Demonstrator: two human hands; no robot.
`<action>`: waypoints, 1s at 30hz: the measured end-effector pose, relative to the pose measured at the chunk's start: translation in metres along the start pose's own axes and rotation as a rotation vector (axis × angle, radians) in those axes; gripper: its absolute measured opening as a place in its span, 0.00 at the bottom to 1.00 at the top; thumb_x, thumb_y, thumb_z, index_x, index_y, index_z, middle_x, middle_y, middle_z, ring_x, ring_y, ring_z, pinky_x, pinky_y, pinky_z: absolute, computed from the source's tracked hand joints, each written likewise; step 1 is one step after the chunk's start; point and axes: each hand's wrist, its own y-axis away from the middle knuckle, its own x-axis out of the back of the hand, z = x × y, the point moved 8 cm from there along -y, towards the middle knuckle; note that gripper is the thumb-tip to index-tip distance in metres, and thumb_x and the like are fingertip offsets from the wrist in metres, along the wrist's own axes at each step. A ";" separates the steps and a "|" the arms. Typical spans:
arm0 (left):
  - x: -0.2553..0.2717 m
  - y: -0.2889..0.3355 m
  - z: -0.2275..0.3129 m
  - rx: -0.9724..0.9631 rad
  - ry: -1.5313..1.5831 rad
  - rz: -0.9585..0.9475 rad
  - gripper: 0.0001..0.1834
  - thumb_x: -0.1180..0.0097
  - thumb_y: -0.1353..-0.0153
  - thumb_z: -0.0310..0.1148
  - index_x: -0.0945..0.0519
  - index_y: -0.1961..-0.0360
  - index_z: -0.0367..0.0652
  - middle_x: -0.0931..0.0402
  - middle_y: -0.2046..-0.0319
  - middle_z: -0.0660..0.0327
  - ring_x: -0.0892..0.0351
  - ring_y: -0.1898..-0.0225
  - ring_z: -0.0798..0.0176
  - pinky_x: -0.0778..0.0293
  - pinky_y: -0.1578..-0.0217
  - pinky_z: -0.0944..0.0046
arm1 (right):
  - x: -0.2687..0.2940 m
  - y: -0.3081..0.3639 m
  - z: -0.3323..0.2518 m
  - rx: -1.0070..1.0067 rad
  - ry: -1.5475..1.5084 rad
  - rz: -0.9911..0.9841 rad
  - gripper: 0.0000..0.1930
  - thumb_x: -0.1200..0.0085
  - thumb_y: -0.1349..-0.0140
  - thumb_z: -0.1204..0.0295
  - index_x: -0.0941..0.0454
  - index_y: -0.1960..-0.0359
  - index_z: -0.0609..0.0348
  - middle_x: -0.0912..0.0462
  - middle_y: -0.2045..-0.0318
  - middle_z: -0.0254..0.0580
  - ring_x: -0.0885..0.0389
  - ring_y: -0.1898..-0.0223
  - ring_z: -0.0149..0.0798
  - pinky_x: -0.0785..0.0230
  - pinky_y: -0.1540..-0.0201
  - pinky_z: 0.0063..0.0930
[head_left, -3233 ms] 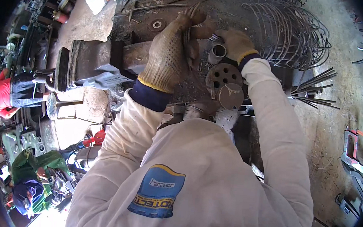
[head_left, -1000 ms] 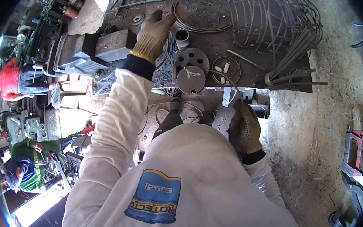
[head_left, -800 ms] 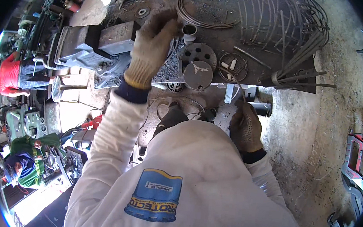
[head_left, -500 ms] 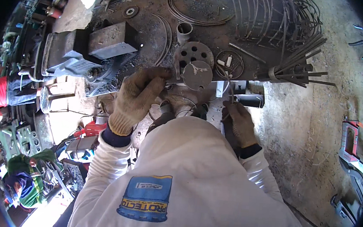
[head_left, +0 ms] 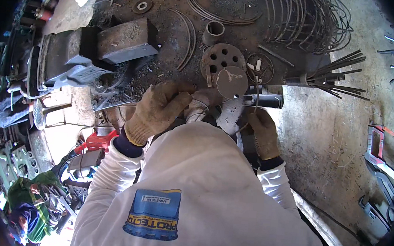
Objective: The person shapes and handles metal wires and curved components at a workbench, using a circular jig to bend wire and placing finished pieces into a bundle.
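Observation:
My left hand [head_left: 157,109], in a tan knitted work glove, is at the near edge of the steel table [head_left: 165,51]. Its fingers are curled and pressed together; whether they pinch anything is hidden. On the right, just off the same edge, my gloved right hand [head_left: 264,134] is closed on a thin curved rod [head_left: 255,97] that sticks up past its fingers. Between the hands, a round plate with several holes [head_left: 230,56] lies on the table. A smaller plain disc [head_left: 232,82] overlaps its near side, and a short flat bar [head_left: 208,76] lies at its left.
A bench vise [head_left: 75,58] is at the table's left. Behind the plates stands a short pipe [head_left: 213,33]; a ring [head_left: 268,75] with white pieces lies to their right. Bent rods [head_left: 302,20] and a rod bundle [head_left: 335,76] are at right. Another person [head_left: 28,207] is at far left.
The view has shifted, so the plates and pipe appear farther right. My left hand's fingertips have come down and right, nearer my body. My right hand keeps its grip on the thin rod.

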 end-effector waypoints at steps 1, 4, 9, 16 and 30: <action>-0.001 -0.002 -0.002 -0.019 -0.019 -0.021 0.14 0.46 0.33 0.32 0.18 0.51 0.35 0.17 0.68 0.50 0.20 0.70 0.63 0.25 0.67 0.63 | -0.004 0.002 -0.001 -0.021 0.022 0.000 0.12 0.47 0.32 0.71 0.23 0.51 0.65 0.16 0.67 0.41 0.16 0.68 0.31 0.23 0.65 0.24; -0.002 -0.001 -0.007 0.113 -0.055 -0.117 0.13 0.47 0.30 0.31 0.19 0.50 0.34 0.19 0.69 0.60 0.25 0.67 0.71 0.27 0.63 0.66 | -0.021 0.006 0.002 -0.153 -0.070 -0.041 0.11 0.46 0.32 0.72 0.23 0.54 0.66 0.16 0.65 0.43 0.15 0.67 0.33 0.22 0.64 0.25; -0.001 -0.007 -0.008 0.022 -0.083 -0.143 0.13 0.46 0.30 0.31 0.18 0.51 0.34 0.19 0.69 0.59 0.24 0.67 0.70 0.27 0.64 0.65 | -0.047 0.005 0.005 -0.158 -0.173 -0.086 0.16 0.44 0.35 0.69 0.26 0.48 0.63 0.17 0.62 0.43 0.16 0.68 0.35 0.23 0.66 0.27; -0.014 -0.018 0.005 -0.099 -0.162 -0.255 0.16 0.45 0.35 0.33 0.17 0.49 0.39 0.16 0.61 0.47 0.15 0.62 0.49 0.22 0.60 0.55 | -0.040 0.003 -0.007 -0.034 -0.127 0.039 0.15 0.45 0.35 0.72 0.24 0.49 0.64 0.18 0.64 0.41 0.17 0.67 0.33 0.23 0.66 0.26; -0.052 -0.006 -0.020 -0.028 -0.169 -0.527 0.18 0.45 0.34 0.36 0.18 0.47 0.41 0.16 0.60 0.46 0.15 0.59 0.48 0.22 0.57 0.53 | -0.098 0.015 -0.010 0.117 -0.154 -0.019 0.14 0.45 0.32 0.65 0.22 0.54 0.64 0.17 0.65 0.41 0.17 0.69 0.31 0.23 0.68 0.24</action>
